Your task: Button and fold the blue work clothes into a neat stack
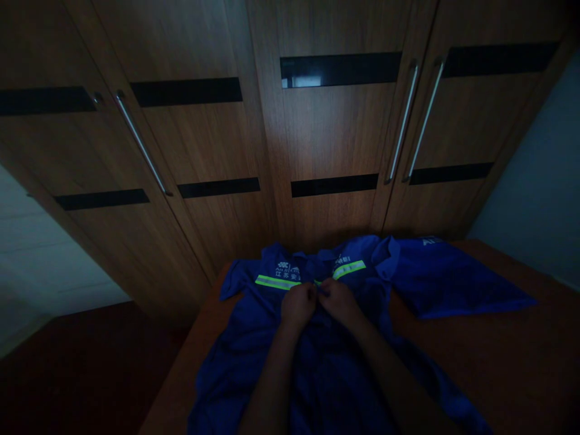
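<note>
A dark blue work shirt (263, 326) with yellow-green reflective strips and white print lies front up on a reddish-brown table. My left hand (298, 305) is closed on the shirt front at the chest, by the inner end of the left strip. Right beside it, my right hand (339, 300) pinches the other front edge near the right strip. The fingertips of both hands almost meet at the middle of the shirt front. Whatever small part of the front lies between them is too dark and hidden to make out.
A blue folded garment or bag (453, 281) with white lettering lies on the table (489, 344) to the right. Behind stands a wooden wardrobe (326, 133) with long metal handles (402, 124). A pale wall (539, 181) is at the right, and dark floor (90, 374) at the left.
</note>
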The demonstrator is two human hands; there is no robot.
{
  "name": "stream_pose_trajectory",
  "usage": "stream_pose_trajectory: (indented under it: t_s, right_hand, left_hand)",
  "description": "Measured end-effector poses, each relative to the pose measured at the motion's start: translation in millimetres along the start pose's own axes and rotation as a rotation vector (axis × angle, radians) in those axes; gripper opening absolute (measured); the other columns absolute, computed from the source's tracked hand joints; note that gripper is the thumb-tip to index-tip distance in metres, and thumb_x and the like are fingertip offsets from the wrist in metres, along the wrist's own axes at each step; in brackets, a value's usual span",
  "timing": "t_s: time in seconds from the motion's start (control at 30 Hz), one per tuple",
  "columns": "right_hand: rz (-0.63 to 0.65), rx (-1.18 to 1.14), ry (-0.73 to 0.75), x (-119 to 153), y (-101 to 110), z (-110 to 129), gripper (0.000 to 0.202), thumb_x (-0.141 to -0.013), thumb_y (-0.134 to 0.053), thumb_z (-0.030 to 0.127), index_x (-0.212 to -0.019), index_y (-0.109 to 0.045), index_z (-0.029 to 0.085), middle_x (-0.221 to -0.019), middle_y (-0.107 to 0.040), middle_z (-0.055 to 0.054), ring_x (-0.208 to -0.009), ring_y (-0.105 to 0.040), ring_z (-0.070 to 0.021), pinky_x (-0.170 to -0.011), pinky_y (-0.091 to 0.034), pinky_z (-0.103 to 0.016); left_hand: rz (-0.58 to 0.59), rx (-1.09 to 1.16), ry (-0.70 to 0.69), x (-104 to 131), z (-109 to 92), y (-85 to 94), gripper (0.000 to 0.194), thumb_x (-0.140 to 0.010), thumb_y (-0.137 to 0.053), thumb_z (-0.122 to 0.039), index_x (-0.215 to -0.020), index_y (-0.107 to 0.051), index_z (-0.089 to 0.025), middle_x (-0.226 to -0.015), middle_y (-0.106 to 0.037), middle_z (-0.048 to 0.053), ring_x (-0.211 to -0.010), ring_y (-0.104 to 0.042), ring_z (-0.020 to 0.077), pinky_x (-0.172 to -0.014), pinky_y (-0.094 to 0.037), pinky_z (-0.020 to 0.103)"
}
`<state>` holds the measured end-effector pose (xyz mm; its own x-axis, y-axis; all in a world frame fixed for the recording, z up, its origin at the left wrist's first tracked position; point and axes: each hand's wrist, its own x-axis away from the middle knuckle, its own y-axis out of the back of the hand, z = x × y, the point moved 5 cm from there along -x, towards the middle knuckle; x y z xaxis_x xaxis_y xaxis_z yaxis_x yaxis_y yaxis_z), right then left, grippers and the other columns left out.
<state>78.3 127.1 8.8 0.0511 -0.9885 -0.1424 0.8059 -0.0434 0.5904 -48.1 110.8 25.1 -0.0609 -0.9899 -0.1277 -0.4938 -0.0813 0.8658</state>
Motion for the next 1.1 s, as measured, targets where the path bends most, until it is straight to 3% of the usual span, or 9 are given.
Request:
stream_pose_trajectory:
  t_s: [0.13,0.3,0.47,0.57,0.83,0.97,1.1]
  right_hand:
    - [-0.03,-0.152,-0.077,-6,3,-11,0.014,-0.064,-0.055,0.015,-0.073,-0.065,0.02,-0.076,-0.069,-0.003,-0.075,-0.063,-0.0181,-0.069,-0.045,-0.026]
    - [-0.102,-0.405,-0.197,-7,13,-22,0.017,-0.066,-0.052,0.032,-0.07,-0.062,0.019,-0.058,-0.059,0.001,-0.053,-0.056,-0.0148,-0.047,-0.04,-0.023]
    - [-0.153,-0.6,-0.262,-2,17,-20,0.021,-0.061,-0.057,0.038,-0.064,-0.06,0.018,-0.047,-0.047,0.006,-0.042,-0.043,-0.0106,-0.04,-0.033,-0.022]
    - [-0.155,-0.667,-0.281,0,17,-19,0.021,-0.057,-0.063,0.038,-0.06,-0.06,0.018,-0.045,-0.046,0.006,-0.042,-0.041,-0.0099,-0.039,-0.031,-0.022]
    - [-0.11,-0.829,-0.327,3,16,-19,0.028,-0.055,-0.072,0.039,-0.072,-0.068,0.018,-0.047,-0.05,0.007,-0.044,-0.042,-0.0095,-0.042,-0.029,-0.022]
    - [-0.039,-0.956,-0.293,5,17,-4,0.028,-0.057,-0.073,0.038,-0.079,-0.069,0.02,-0.062,-0.063,0.003,-0.056,-0.054,-0.0123,-0.052,-0.039,-0.023]
    - [0.056,-1.059,-0.217,7,18,14,0.028,-0.059,-0.074,0.037,-0.081,-0.07,0.02,-0.073,-0.069,-0.001,-0.066,-0.06,-0.0168,-0.064,-0.045,-0.027]
  left_hand:
    - [-0.037,0.021,0.009,0,-2,3.1,0.019,-0.085,-0.044,-0.021,-0.086,-0.063,-0.022,-0.085,-0.07,0.004,-0.079,-0.064,0.0169,-0.066,-0.04,0.023]
    - [-0.036,0.038,0.007,-3,1,-0.4,0.019,-0.085,-0.046,-0.021,-0.085,-0.064,-0.022,-0.086,-0.071,0.005,-0.08,-0.064,0.0172,-0.067,-0.041,0.024]
    - [-0.032,0.045,0.005,-3,0,-4.3,0.008,-0.075,-0.061,-0.028,-0.079,-0.066,-0.022,-0.083,-0.07,0.006,-0.079,-0.063,0.0215,-0.066,-0.04,0.026]
    - [-0.059,0.072,0.011,-1,-5,-3.8,0.01,-0.073,-0.063,-0.032,-0.075,-0.065,-0.022,-0.078,-0.068,0.006,-0.077,-0.062,0.0228,-0.066,-0.04,0.028]
    - [-0.196,0.375,0.011,-5,-1,1.0,0.01,-0.076,-0.054,-0.017,-0.073,-0.062,-0.022,-0.072,-0.065,0.002,-0.071,-0.06,0.0173,-0.067,-0.04,0.026]
    - [-0.296,0.634,0.049,-15,9,2.7,0.007,-0.078,-0.054,-0.024,-0.078,-0.06,-0.02,-0.07,-0.063,0.0,-0.068,-0.06,0.015,-0.061,-0.042,0.023]
    - [-0.303,0.873,0.07,-19,7,3.6,0.015,-0.076,-0.057,-0.033,-0.081,-0.058,-0.019,-0.061,-0.059,-0.003,-0.056,-0.058,0.0123,-0.052,-0.042,0.02]
